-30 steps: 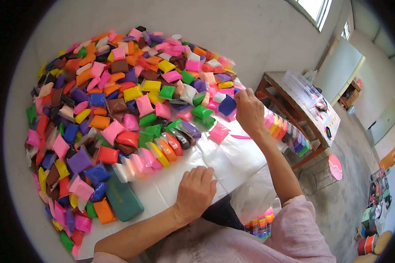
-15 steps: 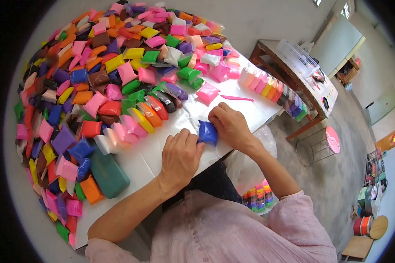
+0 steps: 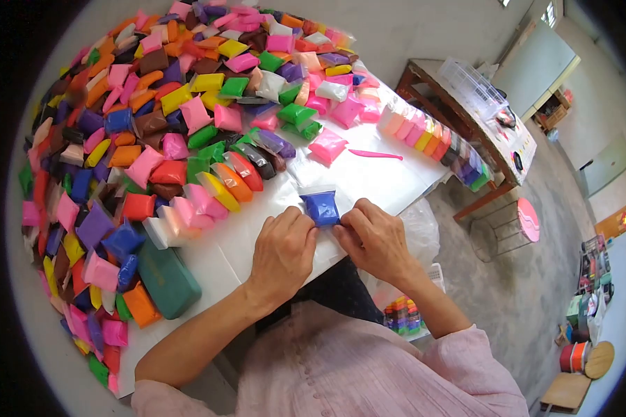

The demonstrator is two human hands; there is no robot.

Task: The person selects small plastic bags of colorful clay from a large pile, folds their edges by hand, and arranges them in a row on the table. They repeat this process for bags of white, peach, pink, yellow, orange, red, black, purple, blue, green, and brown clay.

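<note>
Two hands are brought together at the near edge of the worktop (image 3: 389, 184). A blue packet (image 3: 321, 207) is pinched between them: the left hand (image 3: 283, 251) is closed on its lower left corner, and the right hand (image 3: 374, 240) is closed on its lower right corner. The packet is held just above the white sheet of the worktop, near the middle of the view, with its clear top flap turned towards 12 o'clock.

At 10 o'clock from the packet, a short row of packets (image 3: 236, 181) in yellow, orange, red and dark colours is laid, leaning one on another. Further to 10 and 11 o'clock a big heap of coloured packets (image 3: 139, 118) is spread over most of the worktop. A dark green case (image 3: 167, 278) is seen at 8 o'clock from the left hand. At 1 o'clock from the packet a thin pink tool (image 3: 375, 154) is lying, and beyond it, a filled row of packets (image 3: 431, 142) is placed along the far edge.
</note>
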